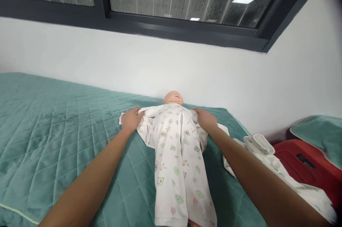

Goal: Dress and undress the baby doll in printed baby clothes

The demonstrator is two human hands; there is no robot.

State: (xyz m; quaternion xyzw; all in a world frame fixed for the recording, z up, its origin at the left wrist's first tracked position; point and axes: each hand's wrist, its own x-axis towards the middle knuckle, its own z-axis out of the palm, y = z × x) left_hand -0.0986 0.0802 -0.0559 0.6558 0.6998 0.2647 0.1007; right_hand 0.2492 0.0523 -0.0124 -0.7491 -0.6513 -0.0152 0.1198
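A baby doll (pixel 173 97) lies on its back, its head by the wall and its legs toward me. It wears a white baby outfit (pixel 175 141) printed with small green and pink figures, long enough to reach almost to its feet. My left hand (pixel 131 119) is closed on the sleeve at the doll's side on the left, with the white cuff sticking out past my fingers. On the other side, my right hand (pixel 206 119) is closed on the opposite sleeve near the shoulder; its fingertips are partly hidden. The doll's hands do not show.
A green quilted cover (pixel 66 141) spreads beneath the doll. More white printed baby clothing (pixel 283 170) lies at the right, beside a red case (pixel 310 163) partly under green fabric (pixel 320 134). A white wall (pixel 120 59) and a dark-framed window (pixel 173 29) rise behind.
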